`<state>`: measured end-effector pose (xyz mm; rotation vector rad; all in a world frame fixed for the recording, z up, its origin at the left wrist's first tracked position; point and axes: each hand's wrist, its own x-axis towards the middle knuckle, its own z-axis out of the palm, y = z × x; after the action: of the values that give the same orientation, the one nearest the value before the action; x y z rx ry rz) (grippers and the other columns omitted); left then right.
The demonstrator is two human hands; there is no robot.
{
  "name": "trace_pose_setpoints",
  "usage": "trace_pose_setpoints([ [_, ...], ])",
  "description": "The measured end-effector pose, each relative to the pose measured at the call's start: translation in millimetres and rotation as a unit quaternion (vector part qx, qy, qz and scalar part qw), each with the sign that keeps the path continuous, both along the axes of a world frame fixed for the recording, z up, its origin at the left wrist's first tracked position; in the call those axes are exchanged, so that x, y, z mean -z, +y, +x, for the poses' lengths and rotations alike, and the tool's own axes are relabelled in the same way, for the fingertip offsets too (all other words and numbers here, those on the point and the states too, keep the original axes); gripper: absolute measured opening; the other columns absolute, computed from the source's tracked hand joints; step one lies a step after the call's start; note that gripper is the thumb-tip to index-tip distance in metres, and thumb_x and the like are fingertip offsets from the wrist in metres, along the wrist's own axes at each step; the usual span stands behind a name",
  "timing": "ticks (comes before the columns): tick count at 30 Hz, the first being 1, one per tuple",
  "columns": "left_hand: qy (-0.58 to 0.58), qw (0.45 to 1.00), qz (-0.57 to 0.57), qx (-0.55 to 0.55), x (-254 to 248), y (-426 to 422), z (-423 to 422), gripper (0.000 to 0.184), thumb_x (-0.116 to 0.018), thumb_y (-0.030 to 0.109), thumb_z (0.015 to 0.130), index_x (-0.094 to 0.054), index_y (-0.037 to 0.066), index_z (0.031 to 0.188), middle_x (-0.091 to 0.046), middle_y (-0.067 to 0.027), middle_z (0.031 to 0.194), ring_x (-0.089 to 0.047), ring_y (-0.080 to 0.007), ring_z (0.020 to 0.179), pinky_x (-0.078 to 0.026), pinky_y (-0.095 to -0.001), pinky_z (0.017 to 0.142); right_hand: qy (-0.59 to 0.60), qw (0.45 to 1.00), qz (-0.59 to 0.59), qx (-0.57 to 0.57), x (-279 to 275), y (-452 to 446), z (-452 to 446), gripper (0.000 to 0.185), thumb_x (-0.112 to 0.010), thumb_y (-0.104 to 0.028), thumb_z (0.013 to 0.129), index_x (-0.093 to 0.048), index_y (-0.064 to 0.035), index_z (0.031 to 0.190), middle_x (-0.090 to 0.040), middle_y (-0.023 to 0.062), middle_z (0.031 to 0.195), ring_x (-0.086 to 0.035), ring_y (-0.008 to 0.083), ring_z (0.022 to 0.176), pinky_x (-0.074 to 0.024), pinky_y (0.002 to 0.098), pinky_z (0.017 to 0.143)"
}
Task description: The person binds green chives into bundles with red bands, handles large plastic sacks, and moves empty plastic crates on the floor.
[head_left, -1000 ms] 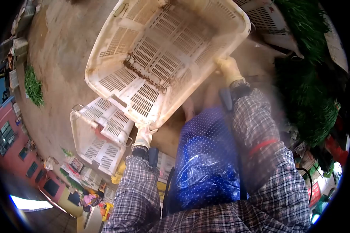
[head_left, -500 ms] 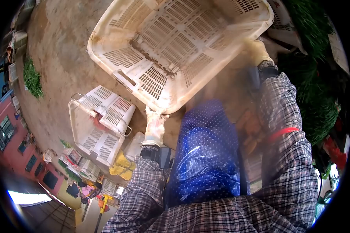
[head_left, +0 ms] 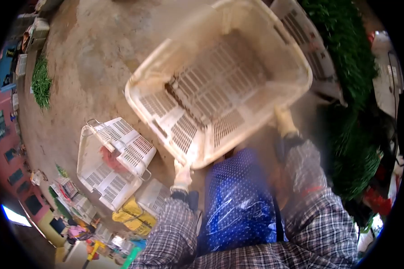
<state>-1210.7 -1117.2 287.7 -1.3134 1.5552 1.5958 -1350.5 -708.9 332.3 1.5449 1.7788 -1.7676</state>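
A large off-white plastic crate (head_left: 159,107) with slotted walls fills the upper middle of the view, its open top facing me. Dark dirt lies along one inner edge. My left hand (head_left: 182,175), in a pale glove, is closed on the rim at the near corner. On the right rim, my right hand (head_left: 285,121), in a yellowish glove, grips the side; its fingers are partly hidden and blurred.
To the left, a smaller white crate (head_left: 125,139) with a wire handle lies tipped on the dirt floor (head_left: 94,62). A yellow bundle (head_left: 134,217) sits below it. Green leafy bunches (head_left: 341,54) and another white crate (head_left: 307,49) stand at right.
Both hands and the large crate have come lower in the view, nearer my body. The crate has turned a little, showing more of its far rim.
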Motion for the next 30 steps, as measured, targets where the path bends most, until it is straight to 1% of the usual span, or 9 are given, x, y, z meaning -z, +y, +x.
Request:
trace_pose_setpoints([
  [4, -0.115, 0.990, -0.040, -0.074, -28, -13, 21, 0.056, -0.060, 0.014, 0.088, -0.032, 0.017, 0.137, -0.052, -0.0056, 0.118, -0.058, -0.0179, 0.088, -0.050, -0.0347, 0.061, -0.048, 0.987, -0.099, -0.119, 2, -10, 26, 0.025, -0.064, -0.023, 0.089, -0.060, 0.0006, 0.097, -0.063, 0.0073, 0.083, -0.062, 0.0158, 0.066, -0.0555, 0.0308, 0.057],
  [10, 0.073, 0.990, -0.019, -0.116, -35, -73, -35, 0.037, -0.062, 0.013, 0.088, -0.041, 0.013, 0.118, -0.050, -0.0002, 0.080, -0.048, -0.0087, 0.051, -0.039, -0.0232, 0.038, -0.040, 0.991, -0.085, -0.091, -4, -74, -23, 0.018, -0.069, -0.009, 0.082, -0.055, -0.0059, 0.093, -0.054, 0.0016, 0.073, -0.053, 0.0148, 0.060, -0.0575, 0.0418, 0.060],
  [12, 0.126, 0.988, -0.074, -0.056, -37, -112, -80, 0.046, -0.066, 0.021, 0.086, -0.043, 0.009, 0.124, -0.055, -0.0016, 0.080, -0.045, -0.0096, 0.046, -0.038, -0.0238, 0.036, 0.057, 0.967, -0.230, -0.095, 3, -83, -57, 0.023, -0.071, -0.012, 0.084, -0.058, -0.0035, 0.101, -0.057, 0.0009, 0.074, -0.054, 0.0152, 0.060, -0.0562, 0.0360, 0.062],
  [14, 0.135, 0.979, -0.081, -0.127, -60, -151, -141, 0.042, -0.057, 0.006, 0.084, -0.046, 0.010, 0.125, -0.055, 0.0003, 0.079, -0.051, -0.0085, 0.055, -0.045, -0.0225, 0.042, 0.135, 0.964, -0.121, -0.194, -20, -115, -124, 0.024, -0.066, -0.017, 0.089, -0.058, -0.0013, 0.105, -0.065, 0.0053, 0.092, -0.061, 0.0151, 0.073, -0.0539, 0.0275, 0.064],
  [16, 0.288, 0.948, -0.128, -0.046, -134, -172, -203, 0.049, -0.054, 0.010, 0.090, -0.037, 0.010, 0.135, -0.052, 0.0027, 0.076, -0.044, -0.0077, 0.054, -0.045, -0.0225, 0.052, 0.288, 0.909, -0.195, -0.230, -85, -161, -193, 0.045, -0.066, -0.019, 0.089, -0.050, 0.0051, 0.124, -0.063, 0.0149, 0.114, -0.061, 0.0229, 0.105, -0.0507, 0.0312, 0.089],
  [20, 0.500, 0.836, -0.199, -0.111, -208, -181, -252, 0.069, -0.057, 0.011, 0.091, -0.017, 0.012, 0.148, -0.032, -0.0090, 0.138, -0.039, -0.0206, 0.127, -0.038, -0.0353, 0.105, 0.331, 0.790, 0.085, -0.509, -162, -203, -288, 0.065, -0.066, -0.019, 0.088, -0.034, 0.0004, 0.141, -0.059, 0.0170, 0.124, -0.056, 0.0254, 0.115, -0.0459, 0.0319, 0.096],
  [23, 0.403, 0.899, -0.128, -0.113, -206, -146, -233, 0.063, -0.066, 0.005, 0.085, -0.036, 0.008, 0.140, -0.042, -0.0068, 0.131, -0.045, -0.0183, 0.116, -0.038, -0.0326, 0.101, 0.307, 0.807, 0.069, -0.500, -167, -197, -279, 0.050, -0.063, -0.024, 0.090, -0.049, -0.0025, 0.132, -0.057, 0.0182, 0.127, -0.056, 0.0243, 0.114, -0.0457, 0.0344, 0.095],
  [25, 0.343, 0.925, -0.151, -0.061, -176, -111, -198, 0.057, -0.068, 0.006, 0.083, -0.042, 0.005, 0.134, -0.049, -0.0059, 0.122, -0.046, -0.0172, 0.108, -0.040, -0.0321, 0.097, 0.371, 0.698, 0.209, -0.576, -114, -154, -244, 0.047, -0.064, -0.031, 0.087, -0.055, -0.0064, 0.127, -0.060, 0.0163, 0.123, -0.056, 0.0301, 0.114, -0.0454, 0.0368, 0.096],
  [30, 0.117, 0.992, -0.054, -0.011, -143, -39, -56, 0.052, -0.068, 0.010, 0.082, -0.049, 0.003, 0.130, -0.053, -0.0136, 0.128, -0.048, -0.0247, 0.119, -0.040, -0.0373, 0.100, -0.092, 0.711, 0.219, -0.662, -129, -43, -37, 0.041, -0.054, -0.035, 0.087, -0.059, -0.0105, 0.120, -0.061, 0.0196, 0.116, -0.055, 0.0390, 0.111, -0.0444, 0.0466, 0.095],
])
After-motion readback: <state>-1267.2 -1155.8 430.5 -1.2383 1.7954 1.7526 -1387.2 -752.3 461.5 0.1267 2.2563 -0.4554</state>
